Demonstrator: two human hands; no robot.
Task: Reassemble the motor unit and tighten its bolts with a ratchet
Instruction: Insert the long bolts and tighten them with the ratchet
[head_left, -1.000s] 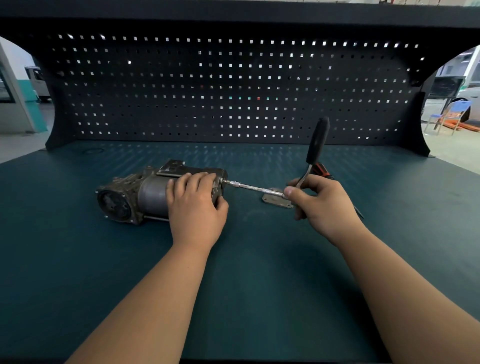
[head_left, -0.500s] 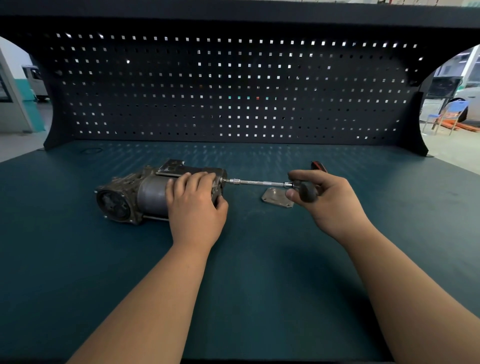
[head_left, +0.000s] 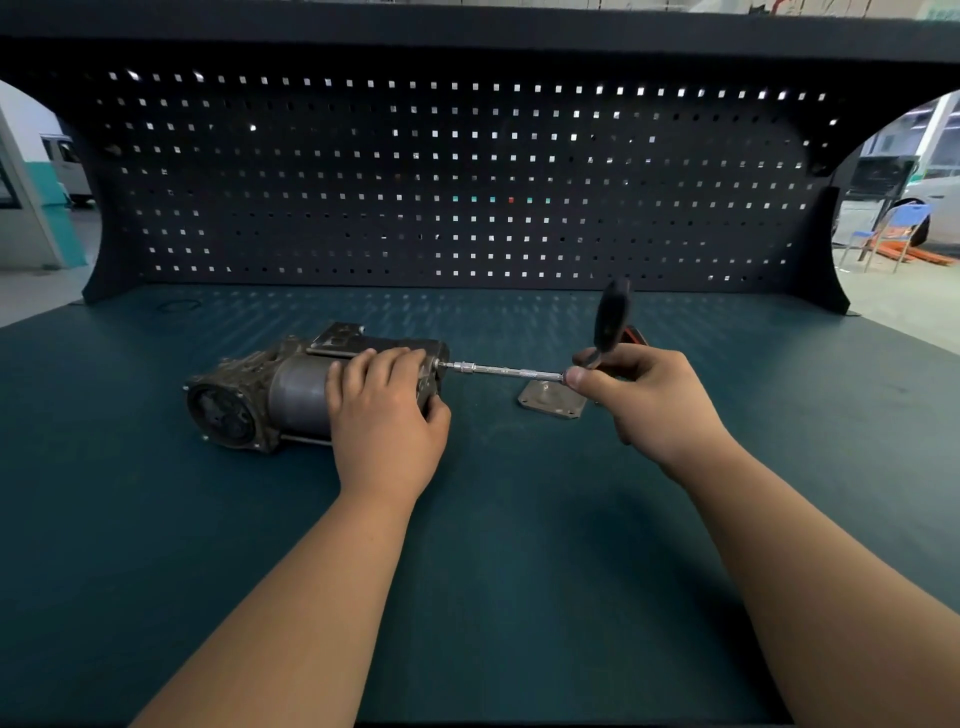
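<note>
The grey motor unit (head_left: 260, 395) lies on its side on the green bench top (head_left: 493, 571), left of centre. My left hand (head_left: 387, 415) rests over its right end, fingers curled round the housing. A ratchet (head_left: 610, 317) with a long silver extension (head_left: 498, 370) reaches horizontally into the motor's right end face. My right hand (head_left: 644, 400) pinches the ratchet at its head, and the black handle stands up and away from me.
A small flat metal cover plate (head_left: 550, 402) lies on the bench under the extension. A red-and-black tool (head_left: 635, 335) shows behind my right hand. The dark pegboard (head_left: 467, 182) closes off the back of the bench.
The ratchet handle swung down toward me half a second ago and has swung back up to stand upright. My left hand and the motor have stayed still.
</note>
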